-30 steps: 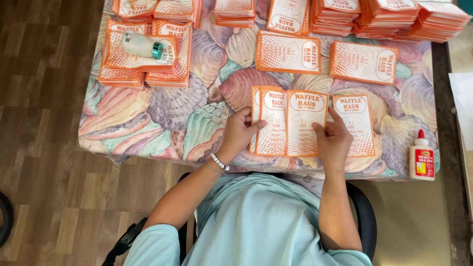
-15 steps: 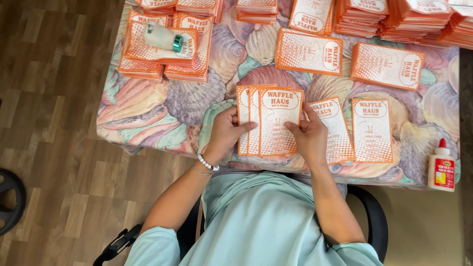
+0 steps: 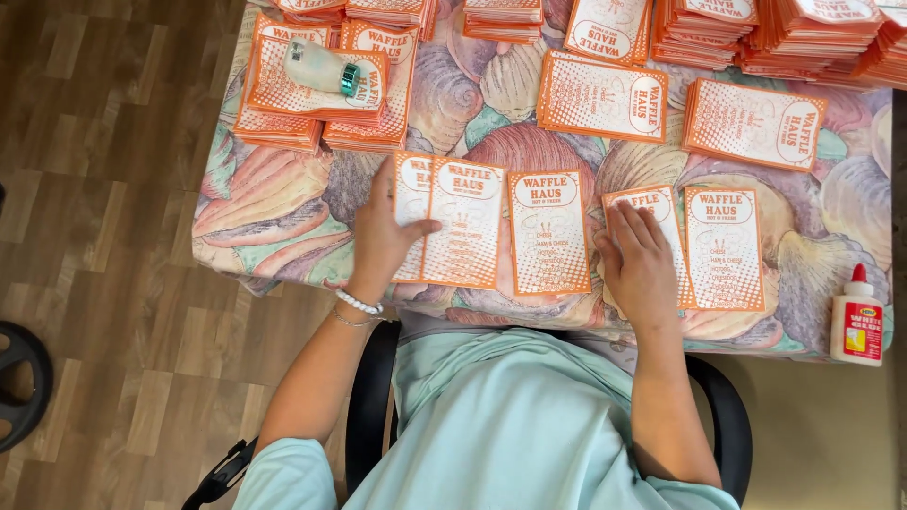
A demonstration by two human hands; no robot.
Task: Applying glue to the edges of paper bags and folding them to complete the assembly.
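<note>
Wood floor [image 3: 113,236] on the left; a table under a shell-print cloth [image 3: 283,227], seen from above.

Left hand [image 3: 383,236]: at the near left of the card row, thumb across the face of a small overlapped pair of orange cards [image 3: 463,222], fingers under their left edge. A light pinch, not a fist. Bead bracelet [image 3: 359,302] on that wrist.

Right hand [image 3: 642,260]: fingers together and flat, pressing down on the fourth card [image 3: 652,203], covering most of its lower half.

Between the hands, a middle card [image 3: 548,231] lying free and upright. Just right of the pressed card, an end card [image 3: 725,247], near but apart from it. All along the near edge, side by side.

Seemingly a laying-out step: cards being set in a row, one end gripped, the other being smoothed down. For a next move, probably a need to separate the overlapped pair by sliding the top one off, keeping it square to its neighbours and clear of the table edge.

Farther out: a glue bottle [image 3: 856,316] standing at the near right corner. Two sideways piles [image 3: 602,96] in mid-table. Thick stacks [image 3: 812,33] along the far edge. At far left, more stacks [image 3: 283,113] with a pale green-banded bottle [image 3: 321,66] lying on top. Black chair [image 3: 364,406] below.
</note>
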